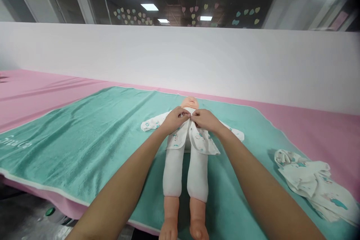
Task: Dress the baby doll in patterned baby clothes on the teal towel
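A baby doll [172, 174] lies on its back on a green towel, its feet toward me. It wears a white printed baby shirt [201, 141] with the sleeves spread out to both sides and the lower front hanging apart. At the upper chest, my left hand [177, 119] pinches one front edge of the shirt. Close beside it, almost touching, my right hand [206, 120] pinches the other edge. Both hands are closed, and the fingers hide whatever fastener may be between them. The doll's white cloth legs end in bare feet.
The green towel [84, 135] covers much of a pink surface [317, 131]. Crumpled printed baby clothing [315, 180] lies at the right. A low white wall [180, 60] stands behind, with dark glass above. Below the front left edge, a green-capped object [50, 212] shows.
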A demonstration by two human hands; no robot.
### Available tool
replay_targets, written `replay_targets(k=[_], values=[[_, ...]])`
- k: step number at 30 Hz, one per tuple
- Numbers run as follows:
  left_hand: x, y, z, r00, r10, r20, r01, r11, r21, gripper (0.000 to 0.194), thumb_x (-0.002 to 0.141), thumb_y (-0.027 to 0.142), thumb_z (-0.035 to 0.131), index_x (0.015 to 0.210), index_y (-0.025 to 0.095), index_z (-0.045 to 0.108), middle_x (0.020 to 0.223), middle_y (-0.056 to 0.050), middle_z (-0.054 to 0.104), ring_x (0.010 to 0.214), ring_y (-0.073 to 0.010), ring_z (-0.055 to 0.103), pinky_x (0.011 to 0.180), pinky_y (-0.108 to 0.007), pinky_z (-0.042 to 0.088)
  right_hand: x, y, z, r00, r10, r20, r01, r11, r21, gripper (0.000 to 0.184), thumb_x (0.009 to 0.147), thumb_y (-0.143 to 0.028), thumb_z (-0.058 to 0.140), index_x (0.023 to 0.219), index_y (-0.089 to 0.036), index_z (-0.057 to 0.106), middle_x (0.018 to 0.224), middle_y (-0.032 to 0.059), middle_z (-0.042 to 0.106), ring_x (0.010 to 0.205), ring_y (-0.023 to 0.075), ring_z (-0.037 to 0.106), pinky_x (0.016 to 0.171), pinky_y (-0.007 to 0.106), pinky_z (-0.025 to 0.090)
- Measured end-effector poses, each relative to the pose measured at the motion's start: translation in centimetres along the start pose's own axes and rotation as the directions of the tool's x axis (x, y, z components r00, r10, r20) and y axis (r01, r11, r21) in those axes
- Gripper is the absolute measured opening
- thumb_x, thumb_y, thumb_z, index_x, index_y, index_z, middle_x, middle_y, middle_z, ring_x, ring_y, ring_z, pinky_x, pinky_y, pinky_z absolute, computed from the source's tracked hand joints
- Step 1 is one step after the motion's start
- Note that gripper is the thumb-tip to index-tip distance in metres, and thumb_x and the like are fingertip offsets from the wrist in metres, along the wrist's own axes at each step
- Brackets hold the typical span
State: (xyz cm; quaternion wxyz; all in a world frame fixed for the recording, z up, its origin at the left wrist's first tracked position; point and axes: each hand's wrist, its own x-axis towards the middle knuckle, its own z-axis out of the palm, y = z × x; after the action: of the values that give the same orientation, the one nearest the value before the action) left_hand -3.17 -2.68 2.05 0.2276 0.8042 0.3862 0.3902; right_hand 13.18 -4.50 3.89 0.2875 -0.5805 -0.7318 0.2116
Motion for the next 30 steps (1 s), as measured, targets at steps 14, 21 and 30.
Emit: replay_targets(k=[14,21,30], values=[[0.4,-0.5,0.7,0.975,-0.150,-0.162,0.166,0.982,0.089,0.017,0.076,0.023,0.049,0.091,0.020,0.056,0.076,0.000,0.058,0.067,-0.0141,0.052,0.060,-0.025,0.038,1.2,1.8,2.4,0.924,0.031,-0.381,0.000,0.997,0.081,0.019,0.073,-0.040,0.048,0.072,-0.021,0.047,0.069,-0.0026,0.054,0.064,0.0144,0.049,0.059,0.025,0.034],[0.5,-1.6,0.8,0.985,-0.070,-0.160,0.091,0.987,0.129,0.023,0.084,0.025,0.039,0.087,0.019,0.061,0.092,-0.005,0.065,0.084,-0.0186,0.057,0.074,-0.029,0.041,5.8,2.0,2.4,0.941,-0.026,-0.337,-0.034,0.985,-0.169,0.013,0.076,-0.029,0.046,0.065,-0.022,0.046,0.069,0.0032,0.057,0.065,0.0186,0.050,0.059,0.029,0.033],[0.7,-1.5,0.3,0.901,-0.245,-0.359,0.254,0.967,-0.023,0.024,0.076,0.018,0.038,0.085,0.020,0.060,0.079,-0.002,0.064,0.072,-0.0165,0.056,0.065,-0.026,0.041,5.4,5.7,2.0,0.860,0.191,-0.473,-0.213,0.977,0.009,0.018,0.075,-0.038,0.045,0.067,-0.021,0.045,0.069,0.0018,0.056,0.065,0.0171,0.049,0.059,0.027,0.035]])
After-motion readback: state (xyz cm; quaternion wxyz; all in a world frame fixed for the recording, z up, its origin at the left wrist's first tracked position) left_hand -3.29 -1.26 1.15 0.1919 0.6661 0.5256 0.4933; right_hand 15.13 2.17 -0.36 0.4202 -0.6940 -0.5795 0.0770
